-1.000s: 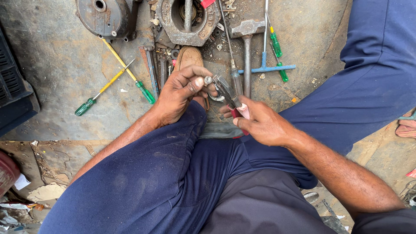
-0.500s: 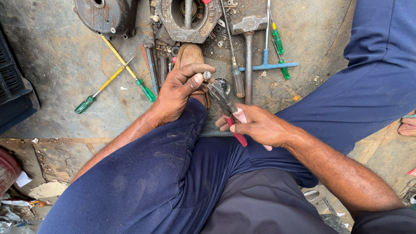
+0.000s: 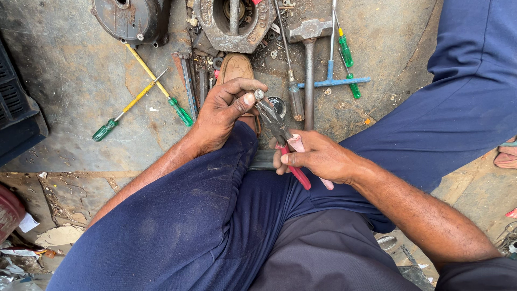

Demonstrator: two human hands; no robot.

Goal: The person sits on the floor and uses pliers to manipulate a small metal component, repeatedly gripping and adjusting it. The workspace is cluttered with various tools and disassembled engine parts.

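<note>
legs: dark blue trousers (image 3: 204,215), seated on the floor, knees spread left and right, hands working between them.
right hand (image 3: 318,157): clamped around the red handles of the pliers (image 3: 277,128), handles squeezed together, wrist resting just above the right thigh.
pliers nose: angled far-left, tip closed on a small round metal part (image 3: 259,95).
left hand (image 3: 226,108): fingers pinched together on that same small part, thumb beside the plier tip, knuckles over the brown shoe (image 3: 235,66).
risk, slip: likely the tip skids off the small part if the squeeze eases; thumb sits right beside it and could get nipped.
risk, loss: part could spring away into the clutter on the floor (image 3: 81,86) and be hard to find.
far left: two crossed screwdrivers (image 3: 142,91), yellow shafts, green handles.
far middle: rusty round housing (image 3: 237,24), hammer (image 3: 308,54) lying beside it.
far right: blue t-handle tool (image 3: 334,81) with green-handled screwdrivers (image 3: 346,49) touching it.
</note>
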